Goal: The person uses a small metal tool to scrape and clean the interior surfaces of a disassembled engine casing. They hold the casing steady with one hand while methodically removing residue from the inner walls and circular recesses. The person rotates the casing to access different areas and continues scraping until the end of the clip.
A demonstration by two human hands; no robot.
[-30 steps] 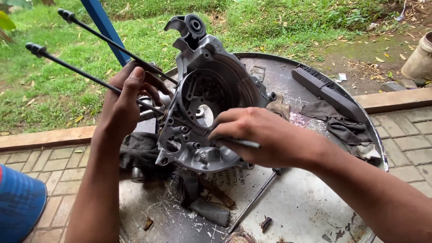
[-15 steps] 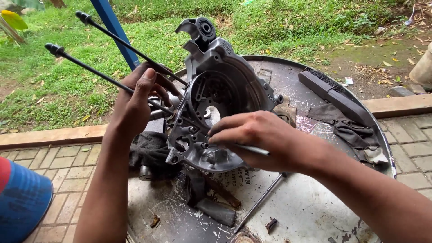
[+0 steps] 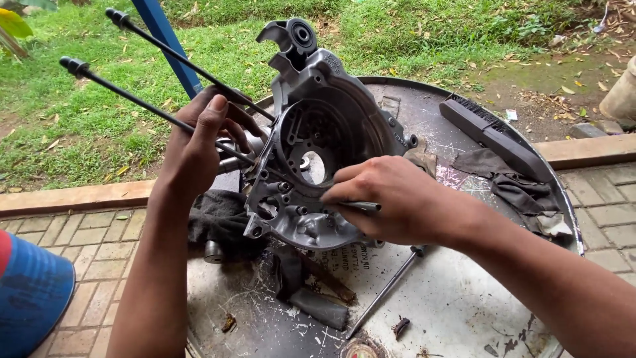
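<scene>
A grey metal engine crankcase half [image 3: 318,139] stands tilted on a round metal table [image 3: 457,305], its open round cavity facing me. Two long black stud rods [image 3: 139,106] stick out of it toward the upper left. My left hand [image 3: 199,149] grips the rods close to the case's left side. My right hand [image 3: 397,199] rests against the lower front of the case and pinches a thin metal tool [image 3: 361,207] whose tip points into the casting. A dark rag [image 3: 222,222] lies under the case.
A long black brush [image 3: 493,136] and a dirty cloth [image 3: 520,189] lie at the table's right. A thin steel rod [image 3: 384,288] and small scraps sit near the front. A blue object [image 3: 30,295] is at lower left, a blue post [image 3: 169,40] behind, grass beyond.
The view has shifted slightly, so the case and rods sit a little further right and higher in the picture. Both hands keep the same grip; my right hand has edged slightly along the case.
</scene>
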